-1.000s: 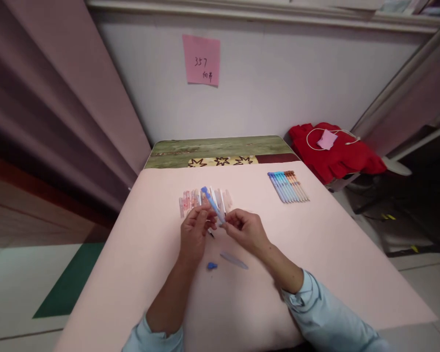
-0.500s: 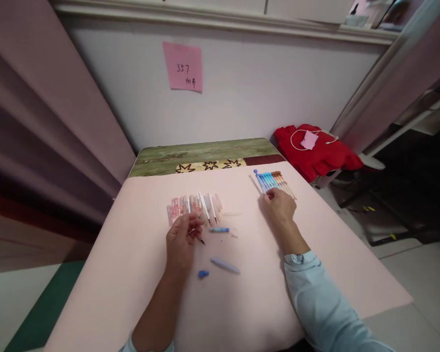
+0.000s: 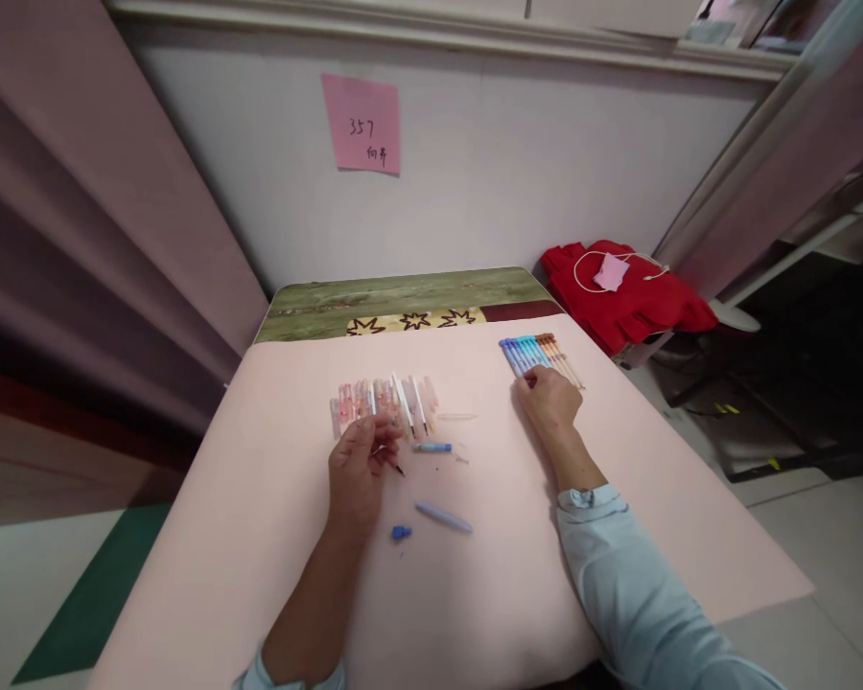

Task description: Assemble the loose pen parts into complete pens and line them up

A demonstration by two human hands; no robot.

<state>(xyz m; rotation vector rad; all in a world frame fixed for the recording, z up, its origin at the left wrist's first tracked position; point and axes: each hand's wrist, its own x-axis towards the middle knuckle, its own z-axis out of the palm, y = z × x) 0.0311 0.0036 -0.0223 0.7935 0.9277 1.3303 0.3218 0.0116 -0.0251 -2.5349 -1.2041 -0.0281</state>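
My left hand [image 3: 360,470] is closed in a loose pinch on a thin pen refill, whose dark tip [image 3: 400,471] pokes out below the fingers. Just beyond it lies a row of clear pinkish pen barrels [image 3: 345,404], along with white refills [image 3: 405,402]. My right hand [image 3: 548,401] pinches the lower end of a blue pen [image 3: 508,353], leftmost in a row of blue, turquoise and brown-topped pens [image 3: 539,350]. The fingers cover the lower ends of several of them. Between my hands lie a short blue pen part [image 3: 431,448], a pale blue barrel [image 3: 444,517] and a small blue cap [image 3: 401,532].
A pale pink sheet [image 3: 489,594] covers most of the table, with a green wood-patterned strip [image 3: 403,289] at the far edge. Behind stands a white wall with a pink note [image 3: 363,125]. A red cloth [image 3: 633,307] with a white cable sits beyond the right corner.
The leftmost blue pen, slanted apart from the row before, now lies lined up against its neighbours under my right hand. My left hand has stayed in place.
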